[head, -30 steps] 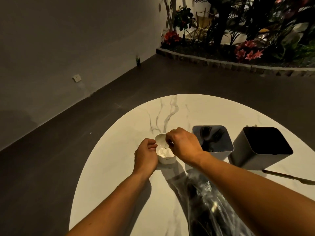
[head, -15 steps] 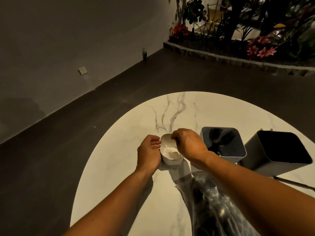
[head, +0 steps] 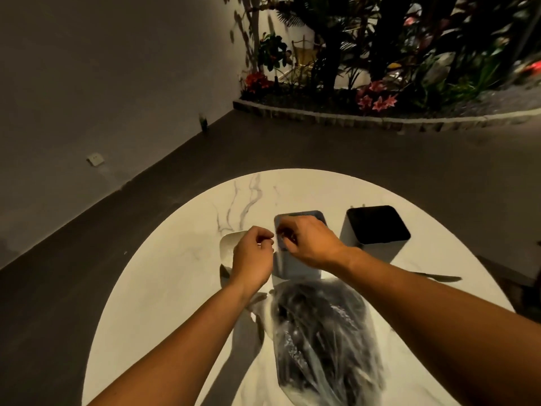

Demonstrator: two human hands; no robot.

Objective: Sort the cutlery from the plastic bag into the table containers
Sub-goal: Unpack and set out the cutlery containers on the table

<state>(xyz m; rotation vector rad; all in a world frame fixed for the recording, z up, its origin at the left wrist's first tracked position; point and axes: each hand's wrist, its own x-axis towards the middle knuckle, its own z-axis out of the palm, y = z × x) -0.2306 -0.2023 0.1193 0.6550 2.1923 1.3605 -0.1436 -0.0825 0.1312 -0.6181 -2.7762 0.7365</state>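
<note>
My left hand (head: 253, 256) hovers with loosely curled fingers and holds nothing I can see. It covers the right side of the small white container (head: 227, 247). My right hand (head: 311, 244) is over the mouth of the grey-blue container (head: 292, 266), fingertips bunched and pointing down. Whatever is between them is hidden. A dark square container (head: 377, 227) stands further right. The clear plastic bag (head: 319, 341) of dark cutlery lies on the table just in front of the containers, between my forearms.
The containers stand on a round white marble table (head: 164, 288). A dark knife (head: 439, 277) lies on it in front of the dark container. Dark floor surrounds the table, with a grey wall at left and a bed of plants at the back.
My right hand moved from the white container to above the grey-blue container. My left hand let go of the white container and shifted right. The camera tilted up slightly.
</note>
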